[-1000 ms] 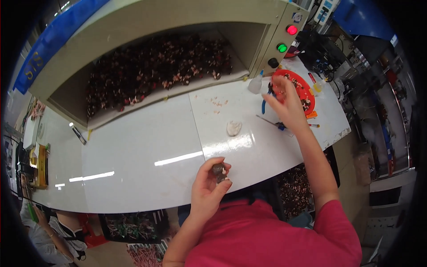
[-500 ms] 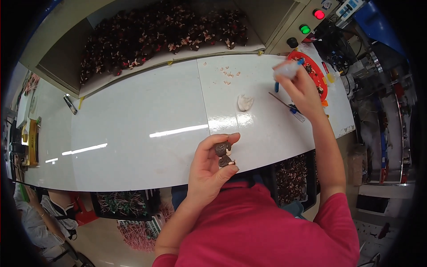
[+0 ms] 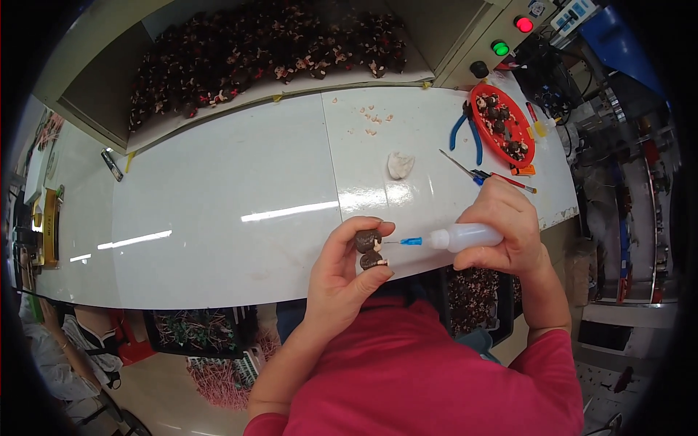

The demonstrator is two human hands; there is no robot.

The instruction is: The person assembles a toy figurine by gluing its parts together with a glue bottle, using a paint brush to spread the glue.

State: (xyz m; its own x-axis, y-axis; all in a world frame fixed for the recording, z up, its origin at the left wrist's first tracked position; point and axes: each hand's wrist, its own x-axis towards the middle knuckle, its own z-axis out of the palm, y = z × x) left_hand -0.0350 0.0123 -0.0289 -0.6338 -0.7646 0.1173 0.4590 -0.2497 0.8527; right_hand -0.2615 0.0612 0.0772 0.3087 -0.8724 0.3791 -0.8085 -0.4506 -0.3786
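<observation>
Between the fingers and thumb of my left hand point(image 3: 340, 270) is a small figurine point(image 3: 369, 245) with dark brown hair and body and a pale face and limbs. My right hand point(image 3: 505, 229) grips a translucent white needle-tip squeeze bottle point(image 3: 465, 237) lying nearly level. Its blue needle hub point(image 3: 411, 241) faces left, and the thin needle ends close to the figurine's face; whether it touches, I cannot tell. Beyond the hands, a crumpled white wad point(image 3: 399, 166) rests on the white table point(image 3: 233, 189).
Blue-handled pliers point(image 3: 465, 138), a screwdriver point(image 3: 459, 164) and a red-handled brush point(image 3: 512, 182) lie beside a red basket point(image 3: 531, 145) of figurine parts. Tiny pale pieces point(image 3: 372, 118) are scattered on the table. At the back, a compartment holds many figurines point(image 3: 262, 58). A person's arm point(image 3: 69, 349) shows at lower left.
My right hand has brought the squeeze bottle from over the red basket down and left to the figurine. The bottle has turned so its needle faces left. My left hand has hardly moved.
</observation>
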